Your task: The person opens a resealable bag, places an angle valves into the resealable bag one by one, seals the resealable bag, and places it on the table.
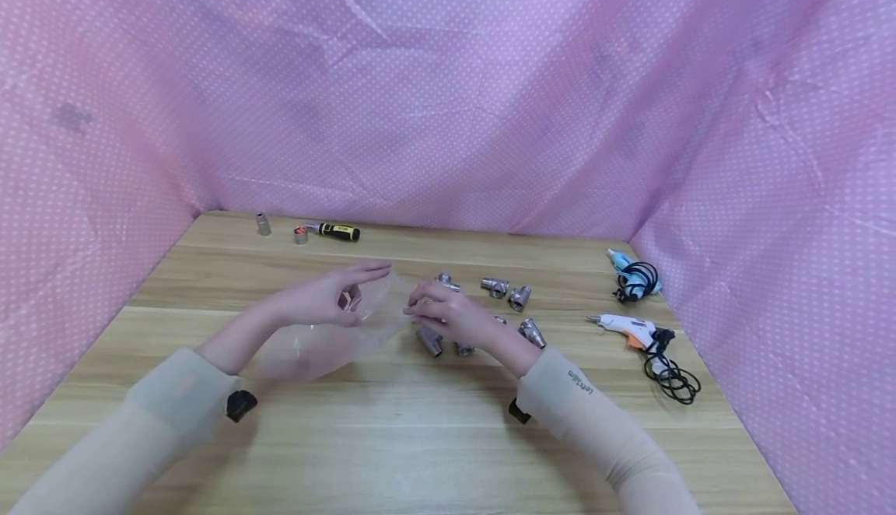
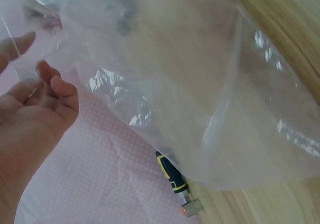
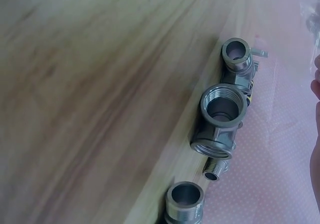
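Note:
A clear plastic bag [image 1: 329, 348] spans the space between the two hands, above the wooden table. My left hand [image 1: 325, 297] holds the bag near its upper edge, with some fingers curled and the index finger stretched out. In the left wrist view the film spreads wide beside the left hand [image 2: 37, 119]. My right hand [image 1: 455, 314] pinches the bag's right edge between thumb and fingers. Only a sliver of the right hand [image 3: 317, 84] shows in the right wrist view. Under and around that hand lie several metal pipe tees [image 1: 495, 287], some partly hidden by it.
At the back left are a black-and-yellow screwdriver [image 1: 339, 232], a small metal fitting with orange [image 1: 301, 236] and a metal cylinder [image 1: 263, 224]. To the right lie a white glue gun [image 1: 626, 325] and a blue one [image 1: 623, 264] with black cords. Pink dotted cloth [image 1: 434, 110] surrounds the table.

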`<state>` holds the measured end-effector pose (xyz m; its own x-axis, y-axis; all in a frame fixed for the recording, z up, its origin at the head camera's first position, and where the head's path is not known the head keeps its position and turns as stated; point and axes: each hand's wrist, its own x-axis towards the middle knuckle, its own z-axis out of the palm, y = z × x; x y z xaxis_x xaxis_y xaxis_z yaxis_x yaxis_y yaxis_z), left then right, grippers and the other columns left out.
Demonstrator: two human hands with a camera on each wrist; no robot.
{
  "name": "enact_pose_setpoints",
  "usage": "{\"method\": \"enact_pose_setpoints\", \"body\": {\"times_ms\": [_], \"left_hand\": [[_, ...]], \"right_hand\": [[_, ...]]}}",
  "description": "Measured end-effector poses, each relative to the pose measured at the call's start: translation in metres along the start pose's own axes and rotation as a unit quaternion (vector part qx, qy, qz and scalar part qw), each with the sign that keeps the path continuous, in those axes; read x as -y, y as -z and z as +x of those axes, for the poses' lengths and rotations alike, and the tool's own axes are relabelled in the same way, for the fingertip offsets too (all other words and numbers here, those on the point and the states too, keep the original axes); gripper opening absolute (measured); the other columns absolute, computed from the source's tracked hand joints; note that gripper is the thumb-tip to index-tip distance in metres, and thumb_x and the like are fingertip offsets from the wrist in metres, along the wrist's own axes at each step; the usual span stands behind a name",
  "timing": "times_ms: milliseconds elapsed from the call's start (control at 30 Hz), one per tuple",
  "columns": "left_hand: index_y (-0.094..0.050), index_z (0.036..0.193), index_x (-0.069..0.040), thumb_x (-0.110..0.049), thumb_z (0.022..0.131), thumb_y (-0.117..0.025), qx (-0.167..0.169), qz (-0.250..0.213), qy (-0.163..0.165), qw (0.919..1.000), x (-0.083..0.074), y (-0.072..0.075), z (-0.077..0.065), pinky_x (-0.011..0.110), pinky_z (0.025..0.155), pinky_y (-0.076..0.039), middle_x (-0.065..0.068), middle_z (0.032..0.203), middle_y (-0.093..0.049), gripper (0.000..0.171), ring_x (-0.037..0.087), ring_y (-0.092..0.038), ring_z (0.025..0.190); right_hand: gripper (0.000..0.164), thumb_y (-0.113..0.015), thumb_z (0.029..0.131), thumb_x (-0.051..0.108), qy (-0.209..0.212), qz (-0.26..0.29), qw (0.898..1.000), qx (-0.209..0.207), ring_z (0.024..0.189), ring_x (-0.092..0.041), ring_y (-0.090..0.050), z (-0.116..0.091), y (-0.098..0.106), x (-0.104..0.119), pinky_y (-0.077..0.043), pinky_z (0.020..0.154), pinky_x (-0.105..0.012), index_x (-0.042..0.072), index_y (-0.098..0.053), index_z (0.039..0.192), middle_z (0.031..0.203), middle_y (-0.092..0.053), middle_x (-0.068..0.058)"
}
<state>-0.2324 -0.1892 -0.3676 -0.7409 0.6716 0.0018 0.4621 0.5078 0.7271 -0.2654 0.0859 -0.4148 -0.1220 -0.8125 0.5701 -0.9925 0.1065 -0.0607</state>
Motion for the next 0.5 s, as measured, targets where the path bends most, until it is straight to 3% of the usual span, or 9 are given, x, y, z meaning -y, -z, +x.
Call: {"method": "enact_pose_setpoints", "body": {"times_ms": [333, 500], "left_hand": [[-0.014, 0.153, -0.014, -0.009, 0.076, -0.069, 0.041, -0.014, -0.015, 0.9990, -0.0004, 0.0039, -0.0058, 0.027, 0.062, -0.049, 0.002, 0.156, -0.016, 0.094, 0.016, -0.055, 0.077], [-0.013, 0.153, -0.013, -0.006, 0.075, -0.068, 0.035, 0.002, -0.016, 0.9992, -0.0014, 0.0048, -0.0056, 0.026, 0.062, -0.047, 0.003, 0.156, -0.015, 0.095, 0.015, -0.053, 0.077]], "right_hand": [[0.021, -0.068, 0.084, 0.005, -0.014, -0.005, 1.000, 0.000, 0.108, -0.021, -0.057, -0.0027, -0.0021, 0.0004, -0.040, 0.101, -0.022, 0.002, -0.070, 0.104, 0.107, -0.063, -0.010], [0.028, -0.070, 0.082, 0.009, -0.030, 0.002, 1.000, 0.004, 0.110, -0.020, -0.056, -0.0027, -0.0016, 0.0014, -0.039, 0.103, -0.026, 0.003, -0.067, 0.109, 0.112, -0.063, -0.011]]}}
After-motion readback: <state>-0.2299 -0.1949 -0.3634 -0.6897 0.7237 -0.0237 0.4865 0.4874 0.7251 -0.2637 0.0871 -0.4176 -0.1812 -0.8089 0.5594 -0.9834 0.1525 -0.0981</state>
